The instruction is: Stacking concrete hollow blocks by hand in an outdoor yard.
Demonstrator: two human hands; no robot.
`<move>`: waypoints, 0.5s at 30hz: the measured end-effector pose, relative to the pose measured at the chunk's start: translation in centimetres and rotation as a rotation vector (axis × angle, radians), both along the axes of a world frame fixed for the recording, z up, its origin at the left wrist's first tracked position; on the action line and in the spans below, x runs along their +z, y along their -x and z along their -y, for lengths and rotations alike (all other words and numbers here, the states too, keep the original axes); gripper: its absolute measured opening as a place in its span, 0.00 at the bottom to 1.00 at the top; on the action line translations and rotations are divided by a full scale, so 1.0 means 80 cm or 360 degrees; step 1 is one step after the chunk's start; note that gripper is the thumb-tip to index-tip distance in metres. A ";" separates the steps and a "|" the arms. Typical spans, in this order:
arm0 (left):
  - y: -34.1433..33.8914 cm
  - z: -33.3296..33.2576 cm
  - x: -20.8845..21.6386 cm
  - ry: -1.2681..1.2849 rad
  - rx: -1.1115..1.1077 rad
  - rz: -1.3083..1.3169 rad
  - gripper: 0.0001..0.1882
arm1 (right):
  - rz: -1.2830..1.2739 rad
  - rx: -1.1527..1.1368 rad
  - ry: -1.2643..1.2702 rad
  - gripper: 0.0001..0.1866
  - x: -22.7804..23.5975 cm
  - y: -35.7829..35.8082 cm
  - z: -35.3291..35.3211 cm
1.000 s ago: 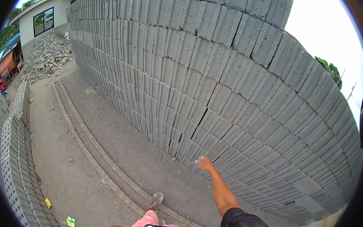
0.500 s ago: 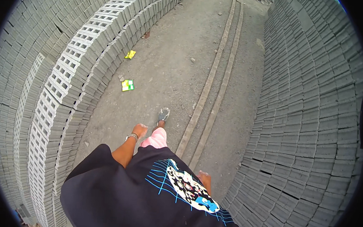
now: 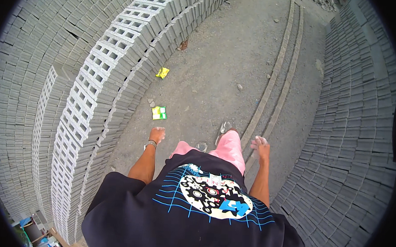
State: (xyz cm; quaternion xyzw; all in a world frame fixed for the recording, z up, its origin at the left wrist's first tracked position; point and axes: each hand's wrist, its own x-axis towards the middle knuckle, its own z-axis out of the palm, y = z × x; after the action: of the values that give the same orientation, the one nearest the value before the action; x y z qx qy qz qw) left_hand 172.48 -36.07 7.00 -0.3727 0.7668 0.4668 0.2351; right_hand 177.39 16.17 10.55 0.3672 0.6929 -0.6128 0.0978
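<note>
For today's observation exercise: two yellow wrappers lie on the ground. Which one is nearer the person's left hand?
The yellow-and-green wrapper, lying just ahead of the left hand. The other wrapper is plain yellow and lies farther up the path, beside the block stack.

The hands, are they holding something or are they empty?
Empty. The left hand and the right hand hang loose at the person's sides, with nothing in either grip; the block stacks stand apart from both.

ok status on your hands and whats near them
Left hand empty, open, hanging free. Right hand empty, beside the block stack. Green-yellow wrapper on the ground ahead of left hand.
</note>
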 end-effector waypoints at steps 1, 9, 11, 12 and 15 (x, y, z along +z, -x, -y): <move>0.030 -0.007 -0.008 -0.0001 0.0055 0.0006 0.12 | 0.0101 0.0125 -0.0003 0.24 -0.010 0.033 -0.004; 0.259 -0.103 -0.064 -0.0251 0.0381 0.0299 0.18 | 0.0806 0.0709 -0.0201 0.22 -0.182 0.198 -0.102; 0.333 -0.134 -0.042 -0.0326 0.0267 0.0373 0.17 | 0.0968 0.0615 -0.0477 0.21 -0.205 0.278 -0.139; 0.383 -0.145 -0.027 -0.0341 0.0167 0.0326 0.17 | 0.1048 0.0353 -0.0118 0.20 -0.220 0.320 -0.166; 0.494 -0.153 -0.005 -0.0263 0.0107 0.0203 0.18 | 0.0934 0.0272 0.0158 0.18 -0.194 0.511 -0.171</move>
State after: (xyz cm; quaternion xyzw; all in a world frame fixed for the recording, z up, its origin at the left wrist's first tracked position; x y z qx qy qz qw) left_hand 132.92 -23.86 6.64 -0.4065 0.6962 0.5114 0.2975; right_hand 136.50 29.86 -4.99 0.4635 0.6327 -0.5033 0.3627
